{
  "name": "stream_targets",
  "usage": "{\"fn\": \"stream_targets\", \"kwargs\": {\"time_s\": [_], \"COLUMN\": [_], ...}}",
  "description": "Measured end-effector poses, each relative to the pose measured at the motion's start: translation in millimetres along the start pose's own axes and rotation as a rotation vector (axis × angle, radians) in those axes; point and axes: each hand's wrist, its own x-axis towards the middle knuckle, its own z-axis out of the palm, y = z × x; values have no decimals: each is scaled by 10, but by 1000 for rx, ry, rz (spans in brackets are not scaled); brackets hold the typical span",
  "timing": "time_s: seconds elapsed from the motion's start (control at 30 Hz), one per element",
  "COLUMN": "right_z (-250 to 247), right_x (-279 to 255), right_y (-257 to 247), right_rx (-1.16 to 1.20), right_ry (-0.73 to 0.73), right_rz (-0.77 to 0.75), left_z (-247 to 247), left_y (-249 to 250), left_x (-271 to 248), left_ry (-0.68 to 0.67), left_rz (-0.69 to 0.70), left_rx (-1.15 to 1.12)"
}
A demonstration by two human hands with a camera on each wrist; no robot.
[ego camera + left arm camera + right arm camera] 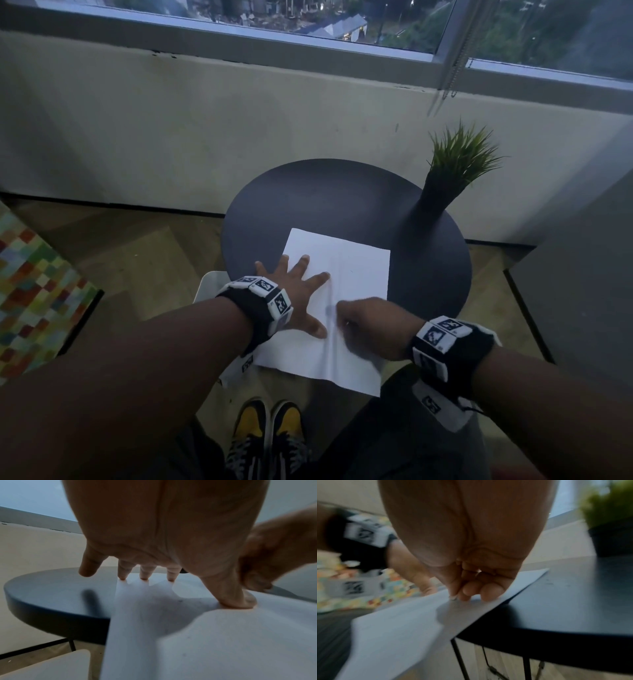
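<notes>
White paper (356, 267) under flat, spread-fingered left hand (294, 294) and curl-fingered right hand (370, 329), on dark table (325, 198)

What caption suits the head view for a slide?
Left hand spread flat on a white paper sheet on a round dark table; right hand, fingers curled, presses its centre crease.

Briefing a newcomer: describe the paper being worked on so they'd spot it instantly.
Under the window stands a round dark table, a grass plant on its right. Overhanging its near edge lies a white sheet of paper, pressed by the left hand and right hand: the only flat, pale thing on it.
</notes>
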Motion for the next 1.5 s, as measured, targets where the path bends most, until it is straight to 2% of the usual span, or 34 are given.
{"fn": "stream_targets", "kwargs": {"time_s": [0.03, 0.07, 0.13, 0.2, 0.27, 0.33, 0.4, 0.5, 0.53, 0.6, 0.67, 0.73, 0.83, 0.87, 0.93, 0.97, 1.03, 1.2, 1.27, 1.33, 1.37, 1.4, 1.5], "right_z": [-11, -55, -159, -259, -280, -220, -79, 85, 77, -9, -98, -71, 45, 37, -52, -93, -98, 54, -18, -77, -54, -15, 76], "right_x": [-22, -14, 51, 112, 152, 172, 163, 37, 32, 111, 185, 208, 87, 82, 160, 206, 207, -75, -21, 44, 49, 26, -142], "right_y": [-27, 17, 243, 500, 590, 473, 256, -127, -149, -20, 159, 95, -249, -242, -63, 68, 139, -200, -11, 200, 231, 189, -128], "right_rx": [-34, -45, -16, 47, 65, 36, 36, 14, -4, 10, 0, -44, -30, -27, 6, 13, 10, 16, -4, -12, -20, -40, -29], "right_ry": [-44, -64, -18, 90, 150, 160, 145, 25, 0, 39, 165, 200, 66, 35, 74, 147, 210, -21, 19, 169, 212, 199, 23], "right_rz": [-53, -44, 92, 244, 309, 314, 247, -10, -43, 56, 184, 178, -39, -40, 87, 148, 196, -97, -21, 127, 152, 129, -102], "left_z": [-9, -15, -22, -32, -27, 1, 38, 36, 25, 11, 5, 3, -2, -2, 12, 17, 13, -50, -37, -17, -13, -13, -34], "left_y": [-1, -2, -13, -20, -21, -13, 7, 22, 27, 39, 58, 59, 36, 31, 35, 38, 35, 32, 28, 22, 23, 25, 36], "left_x": [-2, 0, 8, 19, 28, 39, 49, 47, 42, 33, 37, 39, 45, 42, 42, 45, 41, 58, 72, 88, 94, 98, 94], "left_ry": [-1, 1, 0, -14, -30, -33, -24, -25, -33, -38, -31, -25, -28, -28, -10, 5, 9, -23, -25, -28, -29, -31, -45], "left_rz": [2, 3, 6, 9, 9, 1, -7, -3, -1, -4, -4, 6, 33, 40, 57, 66, 78, 97, 88, 79, 76, 75, 77], "left_rx": [9, 17, 19, 11, 11, 23, 28, 39, 45, 60, 81, 93, 86, 82, 85, 93, 103, 96, 94, 87, 87, 88, 102]}}
